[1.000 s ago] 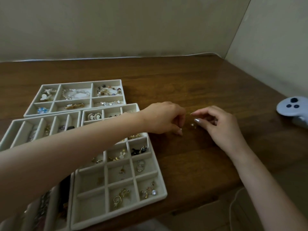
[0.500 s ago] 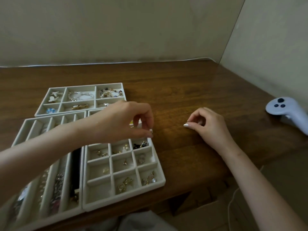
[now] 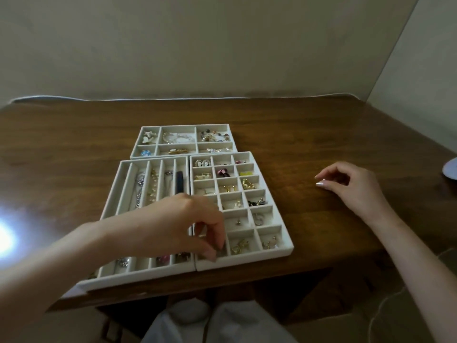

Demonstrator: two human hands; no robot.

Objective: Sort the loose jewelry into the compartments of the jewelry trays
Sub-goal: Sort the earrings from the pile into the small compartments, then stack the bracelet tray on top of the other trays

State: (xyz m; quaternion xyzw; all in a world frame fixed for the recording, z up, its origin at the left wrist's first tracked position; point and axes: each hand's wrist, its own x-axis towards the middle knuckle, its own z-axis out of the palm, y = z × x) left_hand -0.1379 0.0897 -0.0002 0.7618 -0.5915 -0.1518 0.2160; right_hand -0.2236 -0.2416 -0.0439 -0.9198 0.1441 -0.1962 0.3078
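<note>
Three pale jewelry trays lie on the wooden table (image 3: 296, 134). The back tray (image 3: 183, 125) has wide compartments with bracelets and brooches. The left tray (image 3: 112, 194) has long slots with chains. The grid tray (image 3: 279, 211) has small compartments with earrings. My left hand (image 3: 188, 224) reaches over the grid tray's near-left corner. Its thumb and forefinger are pinched together down in the near-left compartment on a small jewelry piece that they mostly hide. My right hand (image 3: 346, 189) rests on the table right of the grid tray, fingers loosely curled, holding nothing.
A white controller (image 3: 451, 169) shows at the right edge of the table. The table's front edge runs just below the trays, with my lap in white cloth (image 3: 210, 323) under it. Walls close the back and the right side. A bright glare (image 3: 5, 238) marks the left.
My left hand carried the small piece from the table between my hands over the grid tray and down to its near-left compartment. My right hand stayed on the table, its fingers curling in.
</note>
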